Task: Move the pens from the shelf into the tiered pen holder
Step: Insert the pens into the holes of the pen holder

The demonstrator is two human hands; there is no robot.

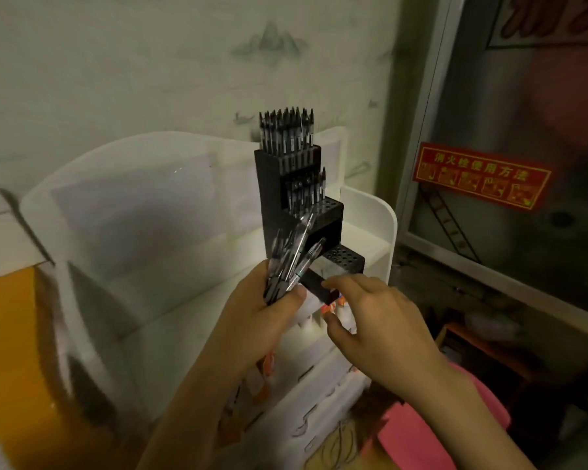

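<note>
A black tiered pen holder point(333, 215) stands on a white shelf unit point(386, 228). Its top tier is packed with several black pens point(286, 134), and a few more stand in the second tier. The lower tiers show bare holes. My left hand point(262, 320) is shut around a bundle of pens point(289, 262), their tips fanned up in front of the holder. My right hand point(381, 320) hovers just right of the bundle, fingers apart and holding nothing, over the holder's lowest step.
Translucent white trays point(143, 205) sit left of the holder. White drawers point(323, 395) lie below the hands. A yellow object point(17, 361) is at the lower left, a red notice point(479, 176) on a glass door at right, and pink cloth point(431, 432) at the bottom right.
</note>
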